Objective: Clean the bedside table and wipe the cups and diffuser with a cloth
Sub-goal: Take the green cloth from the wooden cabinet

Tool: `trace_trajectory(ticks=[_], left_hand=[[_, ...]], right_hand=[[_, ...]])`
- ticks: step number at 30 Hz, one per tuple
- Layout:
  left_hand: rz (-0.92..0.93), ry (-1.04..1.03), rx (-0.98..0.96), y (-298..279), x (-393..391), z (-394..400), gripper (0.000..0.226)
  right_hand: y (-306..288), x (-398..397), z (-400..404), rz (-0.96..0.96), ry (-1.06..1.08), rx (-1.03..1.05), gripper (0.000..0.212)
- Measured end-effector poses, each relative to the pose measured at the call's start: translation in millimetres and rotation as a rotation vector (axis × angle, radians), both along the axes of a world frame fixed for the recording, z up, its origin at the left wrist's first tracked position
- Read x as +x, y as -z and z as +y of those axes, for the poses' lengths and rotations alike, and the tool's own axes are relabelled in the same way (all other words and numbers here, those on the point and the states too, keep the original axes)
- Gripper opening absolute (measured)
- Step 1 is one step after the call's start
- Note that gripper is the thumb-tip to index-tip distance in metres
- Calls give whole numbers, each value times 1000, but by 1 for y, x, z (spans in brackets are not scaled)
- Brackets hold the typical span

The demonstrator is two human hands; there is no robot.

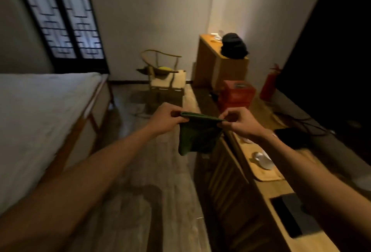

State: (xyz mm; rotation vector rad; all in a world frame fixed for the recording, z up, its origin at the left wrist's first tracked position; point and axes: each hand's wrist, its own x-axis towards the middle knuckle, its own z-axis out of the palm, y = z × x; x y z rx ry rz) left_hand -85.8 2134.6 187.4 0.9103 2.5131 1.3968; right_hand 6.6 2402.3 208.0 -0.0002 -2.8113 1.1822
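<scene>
Green cloth [197, 137] pinched by both hands.

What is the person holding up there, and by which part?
A dark green cloth, pinched by its top edge: left hand at one upper corner, right hand at the other. It hangs free.

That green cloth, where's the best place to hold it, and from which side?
By its top edge, one corner in each hand, coming from above. The green cloth hangs limp below that edge, stretched between the left hand and right hand, so pinching the corners probably keeps it spread flat for folding or wiping.
</scene>
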Motion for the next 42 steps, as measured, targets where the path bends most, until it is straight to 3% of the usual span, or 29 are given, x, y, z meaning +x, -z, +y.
trace_trajectory(ticks=[13,17,25,35,42], left_hand=[[-35,-675,34,27,-6,-345,23],[-80,-873,64,42,-8,-443,26],[-194,-1119,-18,51,-16,-595,25],[-162,-1522,0,91,29,-732,20],[-253,-1604,19,127,61,-864,18]], right_hand=[[27,-181,-340,-49,-613,88,8],[35,-235,-458,17,-869,133,13],[62,-311,-663,42,-1159,177,7],[107,-317,-898,37,-1429,173,11],[141,-298,-1067,-6,-1597,250,7]])
